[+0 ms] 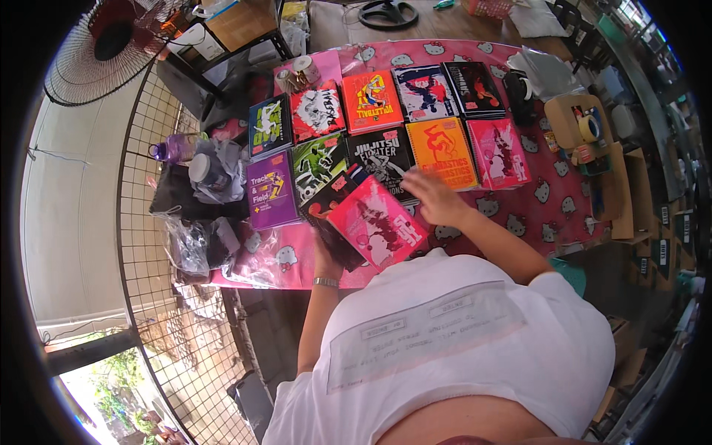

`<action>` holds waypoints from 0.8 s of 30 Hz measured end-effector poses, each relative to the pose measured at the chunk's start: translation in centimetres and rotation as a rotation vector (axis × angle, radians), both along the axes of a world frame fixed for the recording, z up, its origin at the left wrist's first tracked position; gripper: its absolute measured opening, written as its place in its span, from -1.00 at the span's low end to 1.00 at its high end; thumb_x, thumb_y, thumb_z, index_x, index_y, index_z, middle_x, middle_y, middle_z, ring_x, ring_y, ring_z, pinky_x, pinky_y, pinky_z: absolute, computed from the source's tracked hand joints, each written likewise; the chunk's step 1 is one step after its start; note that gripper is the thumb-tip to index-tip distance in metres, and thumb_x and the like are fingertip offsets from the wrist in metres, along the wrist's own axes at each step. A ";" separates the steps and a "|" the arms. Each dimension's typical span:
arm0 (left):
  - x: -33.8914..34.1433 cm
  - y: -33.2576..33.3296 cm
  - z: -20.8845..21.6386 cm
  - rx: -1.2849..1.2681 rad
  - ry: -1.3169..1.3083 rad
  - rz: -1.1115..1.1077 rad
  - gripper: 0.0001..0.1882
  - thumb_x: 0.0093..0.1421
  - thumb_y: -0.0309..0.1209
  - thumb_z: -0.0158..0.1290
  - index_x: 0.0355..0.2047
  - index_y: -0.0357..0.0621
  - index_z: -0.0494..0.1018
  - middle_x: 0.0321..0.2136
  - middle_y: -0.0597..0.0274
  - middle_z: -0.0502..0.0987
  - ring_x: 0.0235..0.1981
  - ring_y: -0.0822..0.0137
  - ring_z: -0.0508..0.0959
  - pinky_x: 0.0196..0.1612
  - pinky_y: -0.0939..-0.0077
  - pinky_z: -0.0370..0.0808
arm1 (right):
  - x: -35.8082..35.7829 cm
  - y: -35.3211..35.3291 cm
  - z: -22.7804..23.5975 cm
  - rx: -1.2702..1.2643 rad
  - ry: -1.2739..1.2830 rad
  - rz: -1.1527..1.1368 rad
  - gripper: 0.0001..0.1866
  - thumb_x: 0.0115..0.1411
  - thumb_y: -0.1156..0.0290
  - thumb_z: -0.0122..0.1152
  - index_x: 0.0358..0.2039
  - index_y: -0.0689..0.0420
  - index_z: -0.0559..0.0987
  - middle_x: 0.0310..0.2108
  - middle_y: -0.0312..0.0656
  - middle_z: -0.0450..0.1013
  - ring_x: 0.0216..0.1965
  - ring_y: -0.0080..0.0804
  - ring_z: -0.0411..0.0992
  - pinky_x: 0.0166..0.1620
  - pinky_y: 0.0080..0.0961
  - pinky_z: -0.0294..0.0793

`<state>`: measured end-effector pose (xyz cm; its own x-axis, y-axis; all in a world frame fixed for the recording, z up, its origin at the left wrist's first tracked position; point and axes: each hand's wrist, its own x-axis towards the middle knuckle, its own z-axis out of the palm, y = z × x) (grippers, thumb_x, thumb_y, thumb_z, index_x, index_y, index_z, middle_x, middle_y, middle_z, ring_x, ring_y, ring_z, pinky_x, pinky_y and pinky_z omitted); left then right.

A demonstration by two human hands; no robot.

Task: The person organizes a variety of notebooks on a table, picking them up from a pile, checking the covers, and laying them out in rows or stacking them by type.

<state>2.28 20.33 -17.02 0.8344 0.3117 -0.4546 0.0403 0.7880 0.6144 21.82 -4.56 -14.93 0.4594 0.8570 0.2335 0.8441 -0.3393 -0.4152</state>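
We hold a small stack of spiral notebooks point(356, 222) in our left hand point(324, 258), the fingers clasped under and behind the stack so that most of the hand is hidden; a pink notebook with a white figure point(377, 222) lies on top, tilted, and a black and red one point(330, 200) shows just beneath it, toward the fingertips. A wristwatch point(325, 282) sits on that wrist, below the hand. Our right hand point(436, 199) reaches out flat over the table, fingers spread and loose, gripping nothing; its fingertips point(410, 176) rest at the lower edge of a black notebook with white lettering point(382, 153), and just beyond the knuckles lies an orange notebook point(443, 152). To the right of that hand a pink notebook point(498, 152) lies flat, near but apart. Left of the held stack, close to our left fingers, lie a green and black notebook point(319, 165) and a purple one point(271, 189). Farther from both hands runs a second row of notebooks: dark blue, red and white, orange, and two dark ones. All rest on a pink tablecloth with white cat faces point(549, 189).
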 end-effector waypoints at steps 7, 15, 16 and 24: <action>1.2 -4.2 -1.8 0.472 0.282 0.226 0.13 -0.08 -0.39 0.38 0.33 -0.16 -0.18 0.05 -0.02 0.35 0.04 0.23 0.43 0.02 0.35 0.46 | -1.5 -3.4 -3.7 -0.402 -0.208 -0.284 -0.36 0.15 0.43 0.01 0.28 0.12 0.21 0.31 0.06 0.12 0.30 0.11 0.12 0.30 0.02 0.09; 1.0 -3.4 -3.6 0.558 0.398 0.201 -0.11 -0.06 -0.45 0.35 0.19 -0.29 0.05 -0.03 0.03 0.42 -0.09 0.25 0.52 -0.09 0.37 0.53 | -1.8 -1.8 3.4 0.225 0.021 -0.453 -0.59 0.17 0.51 0.07 0.06 0.18 0.45 0.01 -0.02 0.46 0.04 -0.07 0.44 0.09 -0.22 0.41; 1.0 -3.4 -3.8 0.568 0.366 0.186 -0.16 -0.03 -0.42 0.35 0.16 -0.27 0.08 -0.04 0.06 0.43 -0.09 0.27 0.52 -0.10 0.37 0.54 | -2.3 -1.8 4.0 0.240 -0.077 -0.273 -0.59 0.17 0.50 0.08 0.07 0.17 0.45 0.00 -0.04 0.46 0.03 -0.09 0.44 0.09 -0.20 0.40; 0.6 -2.0 -4.2 0.162 0.235 0.229 -0.16 0.07 -0.24 0.31 0.19 -0.27 0.06 0.03 0.06 0.38 0.06 0.26 0.41 0.11 0.36 0.38 | -5.0 1.1 -0.9 0.016 0.196 -0.314 -0.32 0.12 0.14 0.23 0.19 0.20 0.30 0.10 0.15 0.27 0.11 0.07 0.27 0.07 -0.13 0.30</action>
